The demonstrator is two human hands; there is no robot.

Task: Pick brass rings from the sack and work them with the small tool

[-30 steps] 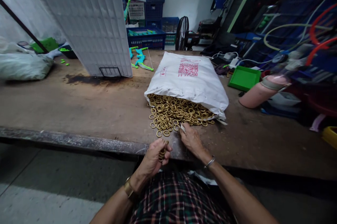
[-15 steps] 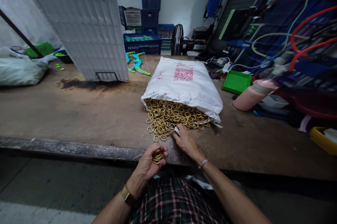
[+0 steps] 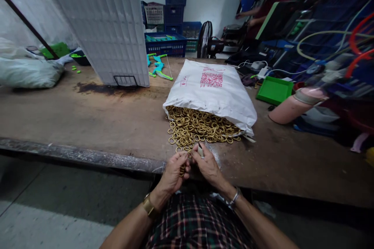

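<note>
Rings [image 3: 182,170] of a gold colour, bunched inside the curled left hand [image 3: 171,175]; close beside, right hand [image 3: 208,168] shut on a small pale piece [image 3: 200,150] with a dark tip. Both hands nearly touching over the near edge of the tabletop [image 3: 292,163]; hard to tell if pinching a ring between. Best to grip by the outer rim, clear of that tip, and to work inward of the edge, for fear of a drop to the floor [image 3: 43,198]. Just beyond, a loose heap of rings [image 3: 201,124] at the mouth of a white sack [image 3: 187,93], tangled enough to call for light, one-by-one picking. Right of the sack, a pink bottle [image 3: 288,109] and green tray [image 3: 274,90], probably out of the way; to its left, a toy bow [image 3: 158,66] and a tall white panel [image 3: 105,27]. Farther back, a black fan [image 3: 205,40], stacked blue crates [image 3: 175,13] and, at far right, a person [image 3: 270,7] in dark red.
</note>
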